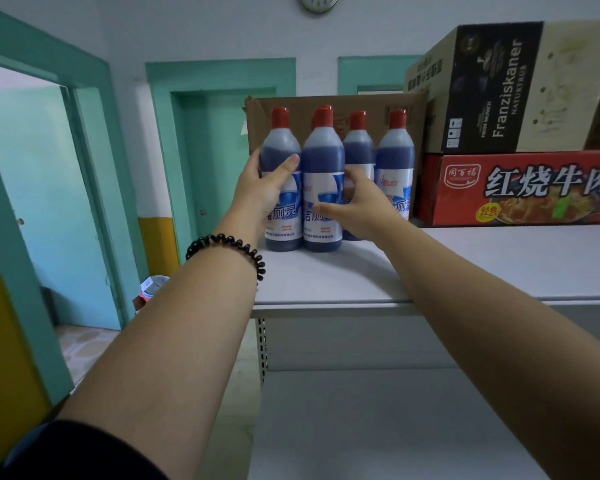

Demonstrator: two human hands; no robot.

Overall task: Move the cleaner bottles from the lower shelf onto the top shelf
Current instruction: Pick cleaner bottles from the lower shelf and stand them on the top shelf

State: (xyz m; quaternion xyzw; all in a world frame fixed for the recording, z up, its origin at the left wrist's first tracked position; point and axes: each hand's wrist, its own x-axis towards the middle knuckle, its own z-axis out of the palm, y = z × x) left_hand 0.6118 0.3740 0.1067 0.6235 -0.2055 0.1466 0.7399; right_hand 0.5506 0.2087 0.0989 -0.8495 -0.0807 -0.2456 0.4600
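Several blue cleaner bottles with red caps stand upright in a tight group at the left end of the top shelf point(482, 265). My left hand point(260, 188) grips the leftmost bottle point(280, 150) around its middle, thumb across the front. My right hand point(352, 206) grips the second front bottle point(323, 161) from the right side, thumb on the label and fingers behind it. Two more bottles, one point(357, 147) behind my right hand and one point(395, 157) at the right, stand free. The lower shelf point(395, 427) shows bare white surface.
A brown cardboard sheet point(336, 109) stands behind the bottles. Right of them lies a red noodle carton point(520, 188) with a black-and-tan beer carton point(499, 88) on top. Teal door frames point(94, 168) are at the left. A dark bracelet point(229, 247) circles my left wrist.
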